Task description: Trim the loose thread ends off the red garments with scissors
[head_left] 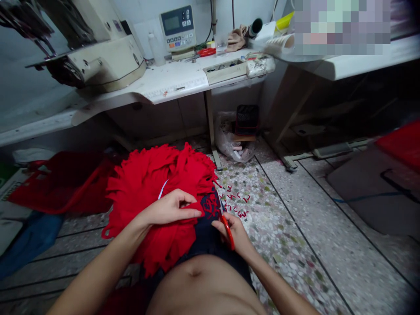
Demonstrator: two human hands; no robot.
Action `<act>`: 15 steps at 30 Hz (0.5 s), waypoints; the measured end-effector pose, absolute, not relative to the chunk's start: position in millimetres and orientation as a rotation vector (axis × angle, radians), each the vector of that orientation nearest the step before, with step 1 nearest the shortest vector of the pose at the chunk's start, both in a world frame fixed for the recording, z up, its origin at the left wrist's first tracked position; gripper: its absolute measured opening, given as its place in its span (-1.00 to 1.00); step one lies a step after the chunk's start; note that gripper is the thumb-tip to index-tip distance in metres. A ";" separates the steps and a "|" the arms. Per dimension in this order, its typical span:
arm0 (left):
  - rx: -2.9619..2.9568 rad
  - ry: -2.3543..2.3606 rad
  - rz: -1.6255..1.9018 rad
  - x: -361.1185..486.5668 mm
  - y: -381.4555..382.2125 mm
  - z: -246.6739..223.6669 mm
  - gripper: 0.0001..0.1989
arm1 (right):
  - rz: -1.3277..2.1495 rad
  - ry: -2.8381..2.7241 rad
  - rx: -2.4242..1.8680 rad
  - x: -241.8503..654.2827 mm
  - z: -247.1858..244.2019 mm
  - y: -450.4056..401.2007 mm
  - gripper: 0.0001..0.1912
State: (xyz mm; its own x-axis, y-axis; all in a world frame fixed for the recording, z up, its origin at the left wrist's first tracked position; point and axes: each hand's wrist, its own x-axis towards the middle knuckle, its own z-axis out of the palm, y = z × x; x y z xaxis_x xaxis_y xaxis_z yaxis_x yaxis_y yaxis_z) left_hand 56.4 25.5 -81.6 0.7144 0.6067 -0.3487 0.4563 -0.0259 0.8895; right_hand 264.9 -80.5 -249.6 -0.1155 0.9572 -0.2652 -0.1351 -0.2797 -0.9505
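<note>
A big heap of red fabric pieces (141, 179) lies across my lap, its edges ragged and layered. My left hand (175, 205) rests on the heap and pinches the edge of one red piece between thumb and fingers. A thin white strip (162, 189) pokes up beside that hand. In my right hand (234, 232) is a pair of scissors with red handles (227, 231), blades pointing away from me along my thigh. Cut red scraps (210, 204) are scattered on my dark trousers (208, 236) between the two hands.
More red snippets (241, 213) lie on the speckled floor (278, 236). Ahead stands a white sewing table (183, 83) with a sewing machine (105, 61) and control panel (179, 30). A red basket (65, 188) sits left. A plastic bag (226, 140) is under the table; a grey bin (364, 192) stands right.
</note>
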 end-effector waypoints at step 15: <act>1.804 1.217 0.493 25.4 49.6 -81.1 -0.67 | 1.552 -0.937 -1.341 278.8 -248.2 -56.3 -0.48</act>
